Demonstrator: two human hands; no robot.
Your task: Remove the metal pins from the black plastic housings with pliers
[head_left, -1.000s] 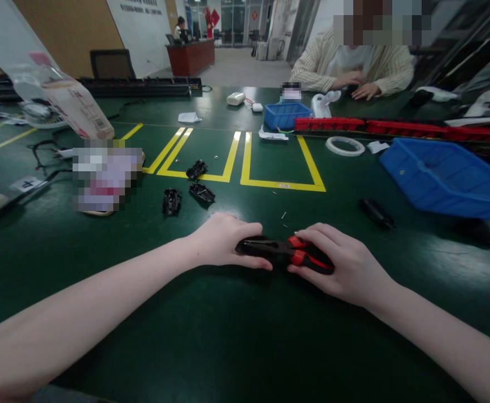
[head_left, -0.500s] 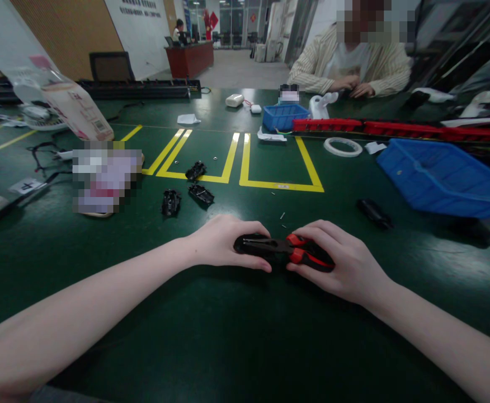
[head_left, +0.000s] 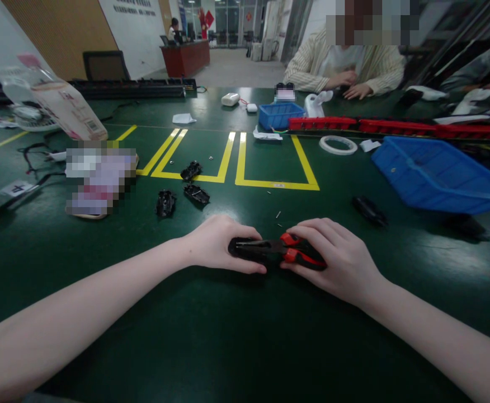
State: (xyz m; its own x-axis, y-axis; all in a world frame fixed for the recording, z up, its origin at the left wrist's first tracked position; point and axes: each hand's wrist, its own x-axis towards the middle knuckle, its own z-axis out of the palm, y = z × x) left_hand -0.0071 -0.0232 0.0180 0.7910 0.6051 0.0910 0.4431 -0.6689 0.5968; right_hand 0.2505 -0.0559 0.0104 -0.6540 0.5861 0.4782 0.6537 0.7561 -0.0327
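Red-and-black handled pliers (head_left: 304, 254) are gripped in my right hand (head_left: 339, 257), their jaws pointing left. A dark, oblong black plastic part (head_left: 249, 255) sits in my left hand (head_left: 222, 243), between thumb and fingers. The jaws reach over this part, and a thin, light metal piece (head_left: 245, 244) shows by their tips; whether they clamp it I cannot tell. Just beyond my hands lie small metal pins (head_left: 278, 214). Several black plastic parts rest on the table, among them an open shell (head_left: 197, 194), another shell (head_left: 166, 203) and a closed black piece (head_left: 370, 210) to the right.
A large blue bin (head_left: 442, 173) is tilted at the right, and a small blue bin (head_left: 281, 116) stands farther back. Tape roll (head_left: 338, 145), red strip (head_left: 396, 127), phone (head_left: 102, 182) and bottle (head_left: 71, 109) lie around. Across the green table (head_left: 245, 341) sits a person (head_left: 345, 64).
The whole view has shifted slightly, so everything appears a little farther left. Both hands keep their hold, and the pliers stay over the black part.
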